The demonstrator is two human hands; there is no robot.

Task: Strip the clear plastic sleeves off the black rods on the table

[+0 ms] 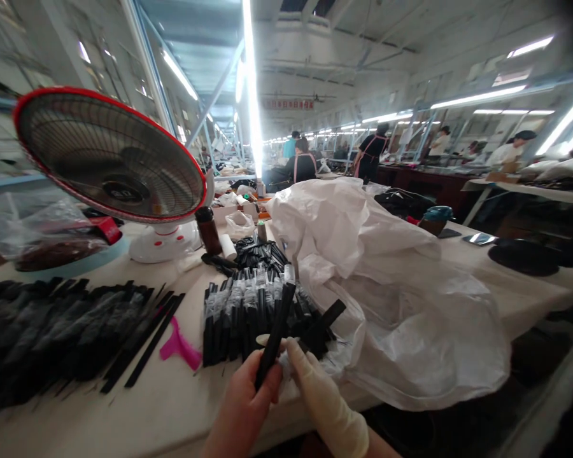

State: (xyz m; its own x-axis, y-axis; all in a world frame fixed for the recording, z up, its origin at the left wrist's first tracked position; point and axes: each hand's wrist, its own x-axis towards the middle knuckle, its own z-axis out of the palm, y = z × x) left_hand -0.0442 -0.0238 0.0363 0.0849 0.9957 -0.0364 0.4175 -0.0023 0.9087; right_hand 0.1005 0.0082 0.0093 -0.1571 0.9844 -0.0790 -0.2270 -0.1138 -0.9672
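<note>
My bare left hand [248, 397] is closed around a black strip bundle [281, 321], which stands tilted up between my hands. Close beside it, my right hand [322, 397] wears a pale glove, its fingers bent together against the bundle's lower part. A pale fingertip-like shape shows behind the bundle's left edge. Some whitish, film-like material [287, 369] lies between the hands; what the right fingers grip is mostly hidden. Just beyond are several black bundles wrapped in clear film [241, 302]. Another black strip [327, 316] sticks out to the right, behind the gloved hand.
A large white plastic sack [410, 318] spreads over the table's right side. To the left lie many black strips [52, 337] and a pink plastic piece [181, 346]. A red-rimmed fan heater [114, 159] and a brown bottle [208, 230] stand behind. Several people work farther back.
</note>
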